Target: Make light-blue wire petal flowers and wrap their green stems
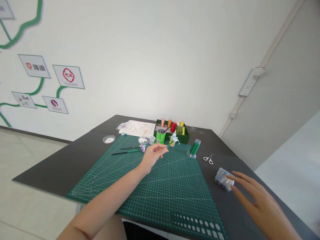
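Observation:
My left hand (155,154) is over the middle of the green cutting mat (160,186). Its thumb and fingers pinch the green stem of a small white flower (175,140), whose head points up and to the right. At the right, my right hand (257,200) is stretched out with fingers apart, its fingertips at the edge of a small clear plastic box (223,179); I cannot tell whether they touch it. White-handled scissors (208,159) lie beyond the box. A spool of green thread (194,149) stands at the mat's right edge.
At the back stand a green box (185,138) of coloured thread spools, a green can (160,137) with tools and a glue bottle (173,139). Dark-handled sticks (125,152), a purple flower (142,148), a round dish (109,139) and white paper (136,128) lie left.

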Demonstrator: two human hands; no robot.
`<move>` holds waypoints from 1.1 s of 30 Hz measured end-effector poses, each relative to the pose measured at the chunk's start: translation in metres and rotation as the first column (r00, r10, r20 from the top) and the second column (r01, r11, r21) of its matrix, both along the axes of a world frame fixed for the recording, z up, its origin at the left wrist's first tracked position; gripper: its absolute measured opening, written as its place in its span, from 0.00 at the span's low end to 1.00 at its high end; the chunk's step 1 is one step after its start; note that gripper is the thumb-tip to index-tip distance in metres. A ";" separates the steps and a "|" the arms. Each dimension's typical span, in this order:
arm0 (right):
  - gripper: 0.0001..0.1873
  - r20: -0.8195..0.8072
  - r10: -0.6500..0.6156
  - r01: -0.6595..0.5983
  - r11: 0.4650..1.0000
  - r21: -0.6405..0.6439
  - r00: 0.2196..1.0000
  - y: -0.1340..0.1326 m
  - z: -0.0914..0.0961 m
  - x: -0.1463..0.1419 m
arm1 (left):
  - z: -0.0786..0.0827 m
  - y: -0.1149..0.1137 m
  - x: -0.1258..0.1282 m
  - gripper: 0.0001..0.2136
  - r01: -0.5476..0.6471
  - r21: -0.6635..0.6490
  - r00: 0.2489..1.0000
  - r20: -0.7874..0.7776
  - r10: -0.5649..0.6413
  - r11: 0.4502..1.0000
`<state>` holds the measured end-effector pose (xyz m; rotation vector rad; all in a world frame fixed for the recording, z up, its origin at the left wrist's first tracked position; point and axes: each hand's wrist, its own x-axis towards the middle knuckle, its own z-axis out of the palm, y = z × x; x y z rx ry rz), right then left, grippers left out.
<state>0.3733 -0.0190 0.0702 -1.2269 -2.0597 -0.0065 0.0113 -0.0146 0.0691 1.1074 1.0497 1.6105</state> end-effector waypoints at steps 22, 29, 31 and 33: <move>0.17 -0.771 0.395 -0.601 0.799 0.020 0.500 -0.003 0.111 -0.225 | 0.137 -0.060 0.005 0.07 -0.044 0.322 0.826 -0.521 0.215 0.946; 0.16 -0.732 0.396 -0.535 0.843 0.052 0.554 -0.011 0.112 -0.222 | 0.131 -0.059 0.006 0.08 -0.121 0.370 0.832 -0.469 0.298 0.921; 0.14 -0.731 0.398 -0.514 0.854 0.076 0.554 -0.013 0.113 -0.222 | 0.131 -0.059 0.007 0.08 -0.138 0.389 0.815 -0.478 0.328 0.911; 0.13 -0.731 0.400 -0.492 0.865 0.102 0.552 -0.014 0.113 -0.223 | 0.131 -0.059 0.008 0.08 -0.140 0.406 0.808 -0.481 0.341 0.903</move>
